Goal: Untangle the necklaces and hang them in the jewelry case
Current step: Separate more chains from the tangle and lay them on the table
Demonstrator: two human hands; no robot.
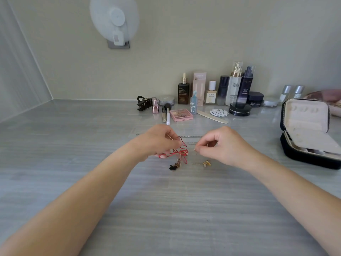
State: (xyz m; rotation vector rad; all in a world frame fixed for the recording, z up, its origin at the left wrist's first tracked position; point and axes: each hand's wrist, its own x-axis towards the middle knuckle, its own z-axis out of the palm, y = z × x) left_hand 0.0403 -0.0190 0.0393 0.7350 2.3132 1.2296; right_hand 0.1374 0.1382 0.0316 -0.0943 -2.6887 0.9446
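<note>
Broadly, a grey wood-grained table (73, 163) fills the scene, running to a pale wall at the far edge, where a round white fan (114, 19) sits at upper left. At the far right of the table stands a dark jewelry case (306, 133), open, its light-lined lid upright and its lower tray empty as far as can be seen; it is well apart from the hands. Along the far edge, left of the case, a row of cosmetic bottles (232, 85) stands, with a black round jar (240, 109), a pink eyeshadow palette (181, 114), a black hair claw (144, 103) and a white-handled brush (168, 115) in front of or beside them. Two bare forearms reach in from the near corners to the middle of the table. The left hand (158, 141) has a closed grip on the red cord necklace (180, 150), its fingers curled around the loops. The right hand (227, 145) pinches a fine chain between thumb and forefinger, a narrow closed grip just right of the red cord. Between and just near of the hands lie the tangle's small parts: a black pendant (173, 167) with gold links below the red cord, and a gold leaf pendant (206, 163) on its thin chain to the right. A silver chain (190, 136) lies stretched just beyond the hands.
</note>
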